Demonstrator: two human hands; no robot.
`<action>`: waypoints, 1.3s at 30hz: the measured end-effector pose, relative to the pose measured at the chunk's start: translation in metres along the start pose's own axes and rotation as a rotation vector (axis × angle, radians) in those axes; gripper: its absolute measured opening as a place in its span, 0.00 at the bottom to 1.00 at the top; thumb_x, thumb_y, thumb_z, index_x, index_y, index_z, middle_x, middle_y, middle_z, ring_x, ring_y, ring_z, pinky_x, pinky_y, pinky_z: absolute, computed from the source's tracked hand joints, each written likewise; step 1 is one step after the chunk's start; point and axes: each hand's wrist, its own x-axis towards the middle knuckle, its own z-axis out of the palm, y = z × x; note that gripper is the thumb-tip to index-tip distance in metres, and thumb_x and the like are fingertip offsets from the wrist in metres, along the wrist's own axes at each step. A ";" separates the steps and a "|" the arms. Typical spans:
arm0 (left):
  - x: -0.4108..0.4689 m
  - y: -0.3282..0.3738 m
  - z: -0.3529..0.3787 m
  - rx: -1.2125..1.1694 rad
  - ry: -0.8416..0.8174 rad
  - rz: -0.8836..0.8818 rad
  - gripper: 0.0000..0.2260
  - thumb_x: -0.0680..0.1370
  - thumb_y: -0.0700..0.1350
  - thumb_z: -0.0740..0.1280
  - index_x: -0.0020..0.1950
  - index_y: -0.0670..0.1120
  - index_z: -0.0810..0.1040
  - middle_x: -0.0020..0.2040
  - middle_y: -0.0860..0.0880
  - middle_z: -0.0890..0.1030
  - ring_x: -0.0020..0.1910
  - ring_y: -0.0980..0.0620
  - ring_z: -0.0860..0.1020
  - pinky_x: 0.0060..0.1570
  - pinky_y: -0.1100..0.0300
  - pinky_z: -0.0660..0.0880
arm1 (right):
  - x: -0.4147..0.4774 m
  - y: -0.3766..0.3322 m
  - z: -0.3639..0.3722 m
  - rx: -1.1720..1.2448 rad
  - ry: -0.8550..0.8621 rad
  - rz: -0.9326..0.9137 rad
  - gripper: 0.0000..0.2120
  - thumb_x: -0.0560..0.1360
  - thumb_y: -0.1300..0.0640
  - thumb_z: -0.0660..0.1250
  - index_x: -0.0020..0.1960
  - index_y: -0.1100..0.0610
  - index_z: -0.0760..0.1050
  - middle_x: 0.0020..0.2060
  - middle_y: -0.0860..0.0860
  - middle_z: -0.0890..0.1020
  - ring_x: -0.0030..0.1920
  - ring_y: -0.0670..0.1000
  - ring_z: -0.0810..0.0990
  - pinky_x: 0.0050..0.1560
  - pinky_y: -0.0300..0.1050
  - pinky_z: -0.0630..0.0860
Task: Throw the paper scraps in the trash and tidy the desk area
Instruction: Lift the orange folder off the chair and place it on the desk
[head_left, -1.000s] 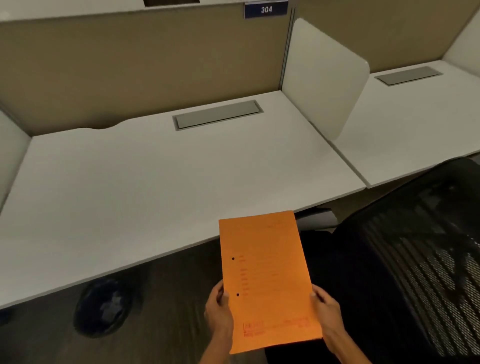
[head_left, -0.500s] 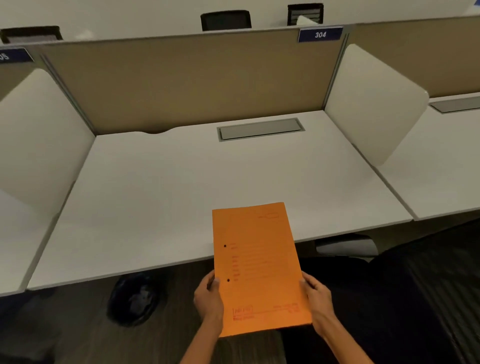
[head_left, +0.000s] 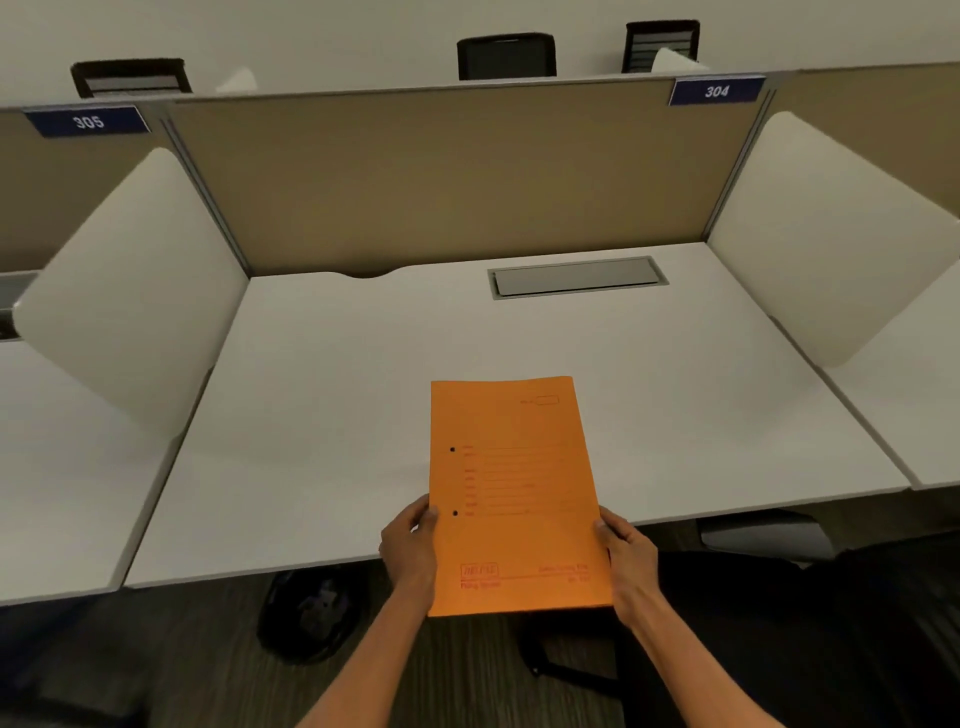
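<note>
An orange file folder (head_left: 511, 493) with red print and two punch holes is held flat, its far half over the front edge of the white desk (head_left: 363, 395). My left hand (head_left: 410, 545) grips its left edge and my right hand (head_left: 626, 553) grips its right edge. Under the desk, left of my arms, stands a black trash bin (head_left: 311, 613) with a dark liner; what is inside it is too dark to tell. No paper scraps show on the desk.
White side dividers (head_left: 130, 291) (head_left: 831, 249) flank the desk, with a tan back panel (head_left: 457, 176) behind. A grey cable hatch (head_left: 576, 277) lies at the back right. A black chair (head_left: 810, 623) is at the lower right. Neighbouring desks extend left and right.
The view has swung left and up, centring the desk. The orange folder, held in both hands, has moved forward so that its far half now lies over the desk's front edge.
</note>
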 end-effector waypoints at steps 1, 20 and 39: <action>0.008 0.003 -0.005 0.012 -0.002 0.006 0.11 0.81 0.42 0.68 0.61 0.49 0.84 0.55 0.52 0.85 0.50 0.55 0.81 0.44 0.63 0.75 | 0.001 -0.002 0.010 -0.003 0.002 -0.006 0.08 0.79 0.59 0.67 0.53 0.48 0.80 0.48 0.52 0.85 0.47 0.55 0.85 0.42 0.53 0.82; 0.103 0.063 -0.067 -0.080 -0.172 0.001 0.14 0.80 0.39 0.69 0.58 0.58 0.80 0.42 0.66 0.81 0.37 0.66 0.81 0.28 0.74 0.74 | 0.019 -0.039 0.132 -0.139 0.015 -0.116 0.14 0.82 0.63 0.60 0.48 0.47 0.80 0.37 0.42 0.85 0.39 0.48 0.83 0.32 0.41 0.79; 0.230 0.109 -0.025 -0.048 -0.092 0.012 0.19 0.78 0.31 0.65 0.48 0.57 0.82 0.42 0.64 0.81 0.34 0.72 0.79 0.26 0.77 0.71 | 0.141 -0.095 0.212 -0.144 -0.054 -0.139 0.26 0.75 0.71 0.55 0.44 0.46 0.84 0.41 0.41 0.86 0.42 0.47 0.85 0.33 0.41 0.80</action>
